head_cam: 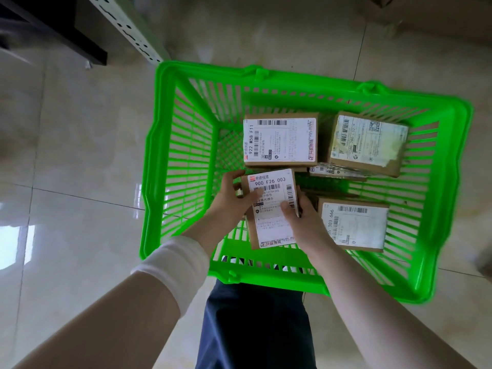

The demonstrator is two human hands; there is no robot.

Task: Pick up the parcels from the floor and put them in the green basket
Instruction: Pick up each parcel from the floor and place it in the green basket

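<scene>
You see a glossy green plastic basket [170,145] on polished, reflective floor tiles [80,155], holding matt brown cardboard parcels [279,142] with smooth white paper labels [282,139], one yellowed and torn [367,139].
</scene>
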